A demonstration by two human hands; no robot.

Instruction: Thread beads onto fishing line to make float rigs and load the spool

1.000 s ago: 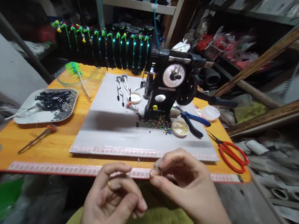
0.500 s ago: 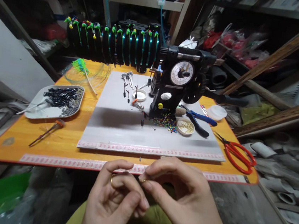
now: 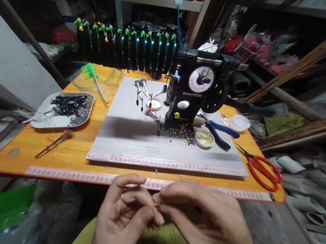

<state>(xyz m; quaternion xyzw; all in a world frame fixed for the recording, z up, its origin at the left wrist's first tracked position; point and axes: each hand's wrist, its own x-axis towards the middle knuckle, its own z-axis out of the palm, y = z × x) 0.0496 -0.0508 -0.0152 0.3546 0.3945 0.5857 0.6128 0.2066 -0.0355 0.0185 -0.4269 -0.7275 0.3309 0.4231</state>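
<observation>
Close together in front of the table's near edge are my two hands. A tiny gold-coloured metal piece (image 3: 157,205) shows at the pinched thumb and forefinger of my right hand (image 3: 205,217). My left hand (image 3: 126,219), with a ring on one finger, has its thumb pressed against a finger right beside that piece. What lies in the left pinch is too small to make out. Beyond the hands, a round dish (image 3: 204,145) holds more gold-coloured pieces, next to scattered coloured beads (image 3: 183,134).
A black geared machine with a dial (image 3: 201,79) stands on the white board (image 3: 131,147), beside a row of line-wound spools (image 3: 124,50). Blue-handled pliers (image 3: 223,128) and red scissors (image 3: 264,171) lie right. A tray of black parts (image 3: 42,119) sits left.
My right hand has come slightly lower, bringing the gold-coloured piece nearer the left fingertips. The left hand keeps its pinch almost unmoved. The background has shifted slightly right in view.
</observation>
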